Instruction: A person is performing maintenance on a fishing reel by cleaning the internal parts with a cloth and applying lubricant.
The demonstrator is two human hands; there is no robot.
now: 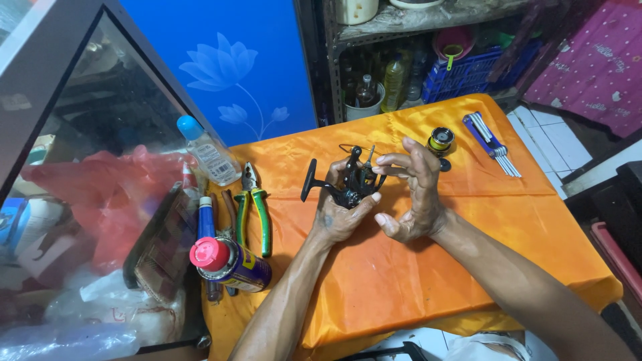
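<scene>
Fingers (394,162) on black reel (351,182), spool (441,140) behind, pliers (253,204) left

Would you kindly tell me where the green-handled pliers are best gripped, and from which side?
Grip the pliers around both green handles, probably coming from above on the side nearest the person. They lie flat on the orange cloth with jaws pointing away, and the handles are long and spread slightly, free on the right side.

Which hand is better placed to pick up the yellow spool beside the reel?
Probably the right hand. It is nearest the yellow spool, and its fingers only touch the top of the black reel, while the left hand grips the reel's body.
</scene>
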